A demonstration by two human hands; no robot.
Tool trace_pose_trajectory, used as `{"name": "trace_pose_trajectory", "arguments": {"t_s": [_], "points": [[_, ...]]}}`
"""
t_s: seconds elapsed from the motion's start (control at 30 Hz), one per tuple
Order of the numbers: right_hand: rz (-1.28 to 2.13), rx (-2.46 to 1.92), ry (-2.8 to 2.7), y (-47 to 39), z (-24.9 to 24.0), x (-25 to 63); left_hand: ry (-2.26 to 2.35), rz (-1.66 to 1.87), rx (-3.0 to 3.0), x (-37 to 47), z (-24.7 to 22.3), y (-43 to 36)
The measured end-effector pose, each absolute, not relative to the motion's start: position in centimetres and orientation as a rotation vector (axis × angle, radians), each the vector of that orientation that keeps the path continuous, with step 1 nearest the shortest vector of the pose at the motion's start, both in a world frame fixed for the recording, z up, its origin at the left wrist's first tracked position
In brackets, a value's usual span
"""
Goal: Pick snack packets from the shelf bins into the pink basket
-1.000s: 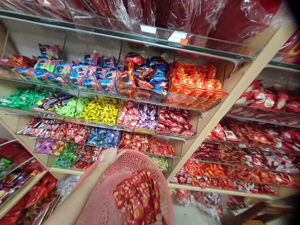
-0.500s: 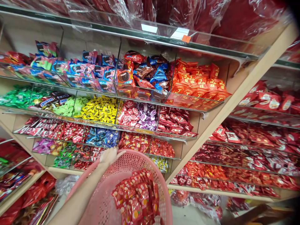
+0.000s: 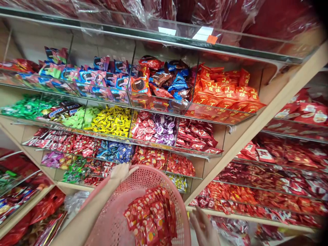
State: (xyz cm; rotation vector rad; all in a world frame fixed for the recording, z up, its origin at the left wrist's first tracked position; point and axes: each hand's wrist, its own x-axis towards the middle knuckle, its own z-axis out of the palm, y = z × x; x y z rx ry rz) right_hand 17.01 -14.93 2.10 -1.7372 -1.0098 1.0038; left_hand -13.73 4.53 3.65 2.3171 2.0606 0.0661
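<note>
My left hand grips the far rim of a pink perforated plastic basket, with the fingers hooked over the edge. Inside the basket lies a pile of red candy packets with orange dots. My right hand is just outside the basket's right side, fingers apart and slightly blurred, holding nothing. Beyond the basket, the low shelf compartments hold red packets and dark blue packets.
Shelves rise ahead, with yellow candies, blue-and-pink packets and orange-red packets behind clear fronts. A slanting wooden divider separates them from more red packets at right. Plastic bags lie below.
My right hand has come into view at the lower right, beside the basket. My left hand stays on the rim. The view has shifted slightly, moving the shelves rightward.
</note>
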Motion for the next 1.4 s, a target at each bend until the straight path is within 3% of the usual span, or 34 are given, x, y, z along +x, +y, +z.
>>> {"name": "trace_pose_trajectory", "arguments": {"t_s": [0.23,0.47,1.1,1.4], "points": [[0.176,-1.481,-2.091,0.0,6.6,12.7,2.055,0.057,2.311,-13.8,3.1,4.3],[-0.216,-1.638,-2.513,6.2,5.7,8.7,2.067,0.066,2.318,-13.7,3.2,4.3],[-0.109,-1.596,-2.302,6.2,5.2,9.8,2.099,0.069,2.255,-13.4,2.9,4.5],[0.199,-1.457,-2.104,5.3,7.2,11.2,2.102,0.08,2.3,-13.4,2.9,4.5]]}}
